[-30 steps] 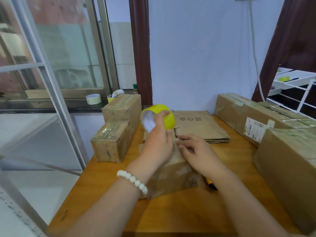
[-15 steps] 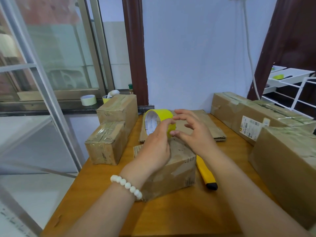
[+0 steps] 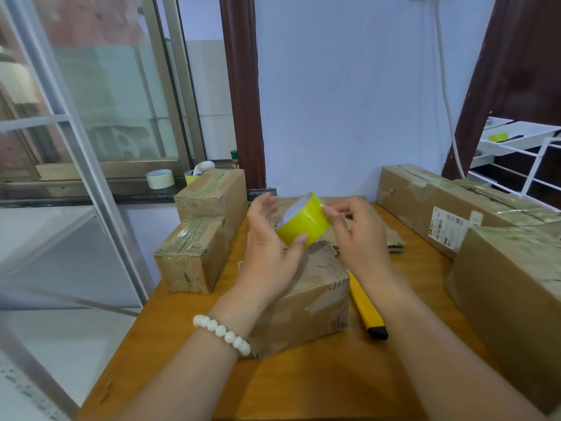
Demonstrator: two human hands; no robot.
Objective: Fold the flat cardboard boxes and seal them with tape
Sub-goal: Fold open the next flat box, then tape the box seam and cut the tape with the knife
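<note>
**Yellow tape roll held over a small taped box**

The yellow tape roll (image 3: 303,221) is held in the air just above the small box (image 3: 309,302). It is tilted, with its glossy yellow-green band facing near and its white inner core showing at the far-left end. The left hand (image 3: 270,247) grips the roll, thumb on the near side and fingers curled over the far side. The right hand (image 3: 361,235) pinches at the roll's right edge with thumb and forefinger.

The box stands closed on the tabletop (image 3: 303,384). It is brown and scuffed, with clear tape shining across its top and front. A stack of flat cardboard (image 3: 391,238) lies behind it, and a yellow utility knife (image 3: 365,308) lies just to its right.
</note>
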